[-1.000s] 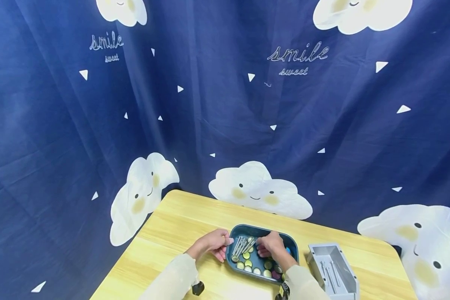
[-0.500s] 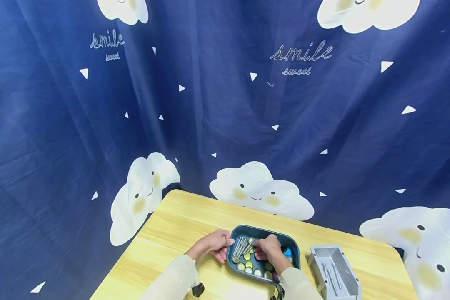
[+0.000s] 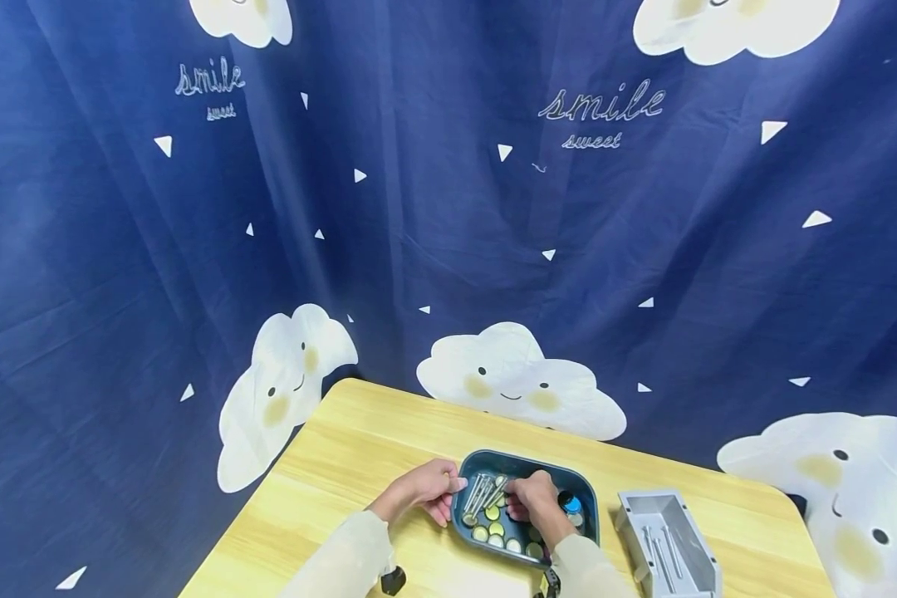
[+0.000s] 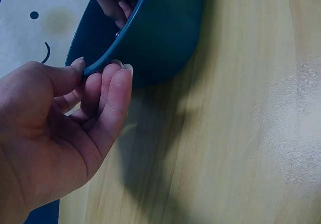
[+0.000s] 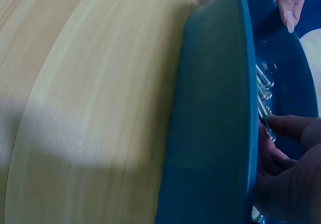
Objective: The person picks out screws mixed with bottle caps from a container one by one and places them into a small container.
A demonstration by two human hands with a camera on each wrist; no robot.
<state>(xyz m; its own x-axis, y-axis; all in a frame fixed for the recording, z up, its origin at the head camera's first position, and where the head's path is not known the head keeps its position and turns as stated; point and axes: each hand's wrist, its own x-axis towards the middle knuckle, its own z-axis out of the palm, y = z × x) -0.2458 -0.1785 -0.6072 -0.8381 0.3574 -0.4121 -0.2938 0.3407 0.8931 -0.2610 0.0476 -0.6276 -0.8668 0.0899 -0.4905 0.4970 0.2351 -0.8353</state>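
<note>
A dark teal basin [image 3: 561,471] with rounded corners stands on the table. My left hand [image 3: 429,488] pinches its left rim; in the left wrist view the thumb of that hand [image 4: 65,128] lies over the edge and the fingers are outside. Inside the basin, long silver bolts [image 3: 479,492] lie in a bunch at the left, among round yellow and silver discs [image 3: 496,528]. My right hand [image 3: 536,500] reaches in and holds the end of one bolt between thumb and fingers. The right wrist view shows this right hand [image 5: 296,163] at the bolts [image 5: 264,93], partly behind the basin wall.
Right of the basin is a grey plastic bin [image 3: 646,497] with several long bolts [image 3: 663,555] in it. A blue and black round object [image 3: 569,502] lies at the basin's right end. Behind the wooden table [image 3: 389,423] hangs a blue curtain [image 3: 448,208] with cloud prints.
My right hand has shifted slightly left inside the basin, closer to the bolts, and more of the blue and black object shows. The left hand has stayed on the rim.
</note>
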